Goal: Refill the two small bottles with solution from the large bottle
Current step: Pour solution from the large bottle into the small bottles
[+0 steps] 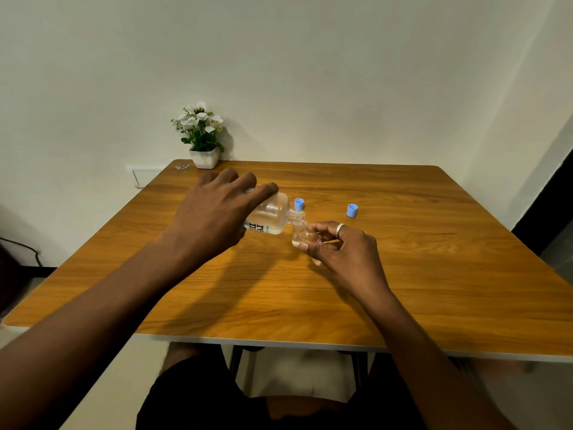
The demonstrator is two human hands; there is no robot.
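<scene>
Our left hand (214, 215) curls round the large bottle (271, 217), tipped sideways over the bench (434, 274), its neck at the mouth of the small bottle (301, 236), which our right hand (344, 248) (a ring on one finger) pinches between thumb and fingers; a blue cap (352, 210) lies beyond.

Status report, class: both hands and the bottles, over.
Left hand grips large bottle, tipped. Right hand holds small bottle at its mouth. Loose blue cap lies clear, further right.
</scene>
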